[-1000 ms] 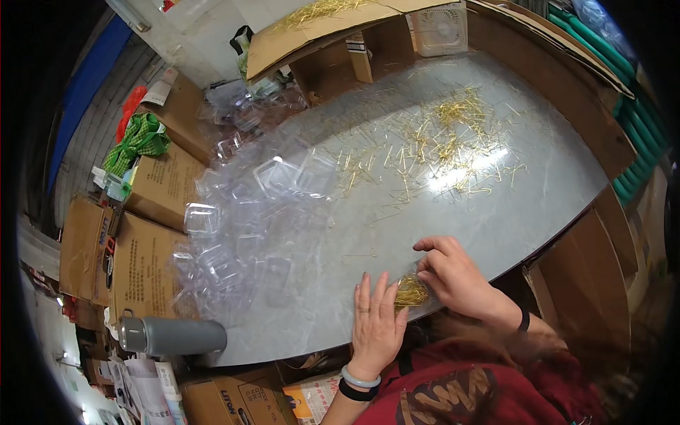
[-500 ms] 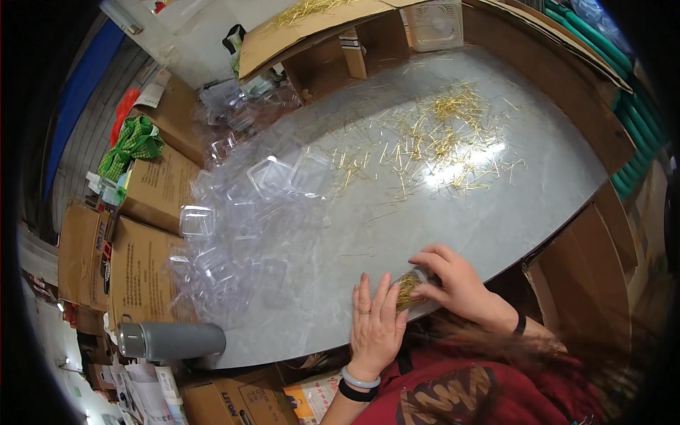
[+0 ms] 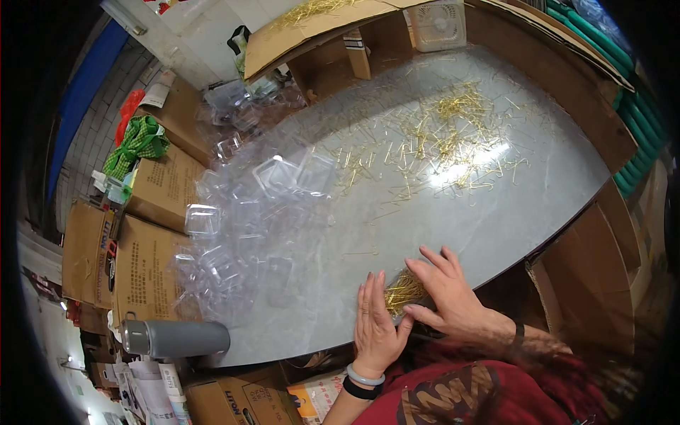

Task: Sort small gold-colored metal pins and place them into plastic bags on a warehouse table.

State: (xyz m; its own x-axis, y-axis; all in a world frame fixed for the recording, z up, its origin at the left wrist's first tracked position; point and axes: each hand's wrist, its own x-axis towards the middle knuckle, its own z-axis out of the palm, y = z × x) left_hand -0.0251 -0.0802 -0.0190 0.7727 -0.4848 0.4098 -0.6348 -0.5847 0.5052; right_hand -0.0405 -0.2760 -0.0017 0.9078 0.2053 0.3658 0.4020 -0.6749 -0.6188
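Observation:
Between my hands, at the table's near edge, lies a small clear plastic box (image 3: pixel 397 320) filled with thin gold wire hooks (image 3: pixel 404 292). My left hand (image 3: pixel 375 322) presses along its left side with straight fingers, the thumb bent toward the near corner. Around the right side curves my right hand (image 3: pixel 450 297), its fingers at the far end and its thumb near the hooks on top. Much of the box is hidden by both hands. Farther back, a loose pile of gold hooks (image 3: pixel 453 134) spreads over the grey table (image 3: pixel 439 219).
Many clear plastic boxes (image 3: pixel 248 219) are heaped on the table's left side. A grey bottle (image 3: pixel 180 339) lies near the front left edge. Cardboard boxes (image 3: pixel 152 265) stand along the left, and a white fan (image 3: pixel 438 27) sits at the back.
My hands have shifted slightly, and more of the gold hooks shows between them. My right fingers have spread a little farther along the box's far end.

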